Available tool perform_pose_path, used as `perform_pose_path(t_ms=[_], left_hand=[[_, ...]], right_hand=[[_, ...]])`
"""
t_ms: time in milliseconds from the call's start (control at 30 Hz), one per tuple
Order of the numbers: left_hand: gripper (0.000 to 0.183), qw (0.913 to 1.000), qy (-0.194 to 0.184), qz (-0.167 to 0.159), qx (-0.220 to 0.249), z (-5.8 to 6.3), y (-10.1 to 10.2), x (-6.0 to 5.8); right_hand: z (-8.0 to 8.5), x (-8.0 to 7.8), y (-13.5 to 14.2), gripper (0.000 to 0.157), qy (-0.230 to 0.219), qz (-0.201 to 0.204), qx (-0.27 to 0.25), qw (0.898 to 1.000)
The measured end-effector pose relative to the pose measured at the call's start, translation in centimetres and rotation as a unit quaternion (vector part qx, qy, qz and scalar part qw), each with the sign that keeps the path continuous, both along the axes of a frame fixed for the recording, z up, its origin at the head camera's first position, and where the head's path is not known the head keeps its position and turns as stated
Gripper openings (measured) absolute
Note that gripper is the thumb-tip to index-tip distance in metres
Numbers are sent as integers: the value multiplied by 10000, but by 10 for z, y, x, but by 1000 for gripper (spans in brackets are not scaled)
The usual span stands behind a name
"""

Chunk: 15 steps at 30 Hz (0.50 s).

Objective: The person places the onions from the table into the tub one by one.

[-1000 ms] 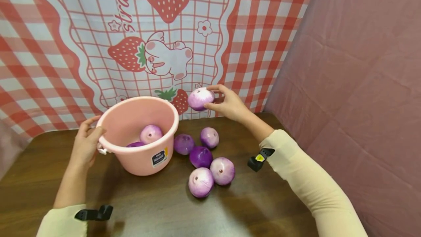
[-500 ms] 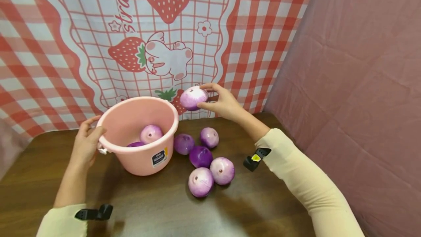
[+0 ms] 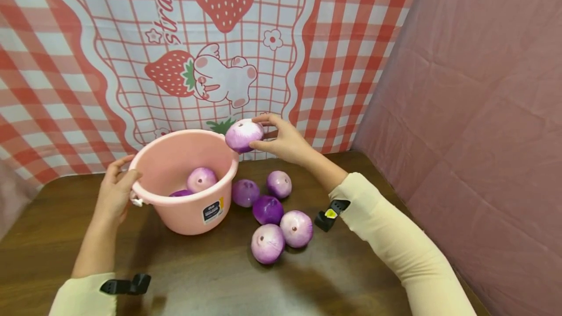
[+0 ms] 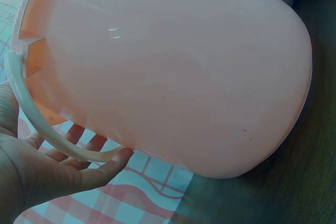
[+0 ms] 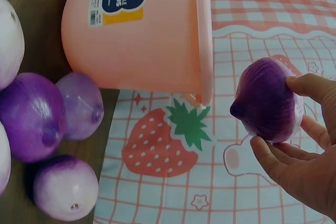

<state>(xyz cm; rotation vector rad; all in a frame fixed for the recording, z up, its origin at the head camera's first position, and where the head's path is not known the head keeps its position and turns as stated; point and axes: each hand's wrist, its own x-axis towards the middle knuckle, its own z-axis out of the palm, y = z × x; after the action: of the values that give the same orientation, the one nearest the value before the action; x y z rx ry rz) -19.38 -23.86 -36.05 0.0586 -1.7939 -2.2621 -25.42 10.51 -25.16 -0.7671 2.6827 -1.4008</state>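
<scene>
A pink bucket (image 3: 193, 216) stands on the table, with a purple-and-white onion (image 3: 202, 179) and part of a darker onion (image 3: 181, 192) visible inside. My left hand (image 3: 115, 190) grips its rim at the left, thumb over the edge; in the left wrist view the fingers lie around the pale handle (image 4: 39, 124). My right hand (image 3: 284, 141) pinches another onion (image 3: 244, 135) between thumb and fingers, raised at the bucket's right rim. The right wrist view shows this held onion (image 5: 266, 100) with its pointed purple end outward.
Right of the bucket, several onions lie close together on the brown table (image 3: 210, 272), a dark purple onion (image 3: 268, 209) among them. A strawberry-print cloth (image 3: 272, 77) hangs behind, and a pink cloth (image 3: 474, 111) hangs along the right side.
My right hand has carried its onion leftward, from beside the bucket to its right rim. My left hand, the bucket and the onions on the table have stayed in place.
</scene>
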Motion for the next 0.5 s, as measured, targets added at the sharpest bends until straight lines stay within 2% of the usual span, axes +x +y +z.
perform_pose_path(t_ms=[500], left_hand=[[31, 9999, 69, -43, 109, -2, -1, -1]], right_hand=[[-6, 9, -34, 53, -97, 332, -231, 9991]])
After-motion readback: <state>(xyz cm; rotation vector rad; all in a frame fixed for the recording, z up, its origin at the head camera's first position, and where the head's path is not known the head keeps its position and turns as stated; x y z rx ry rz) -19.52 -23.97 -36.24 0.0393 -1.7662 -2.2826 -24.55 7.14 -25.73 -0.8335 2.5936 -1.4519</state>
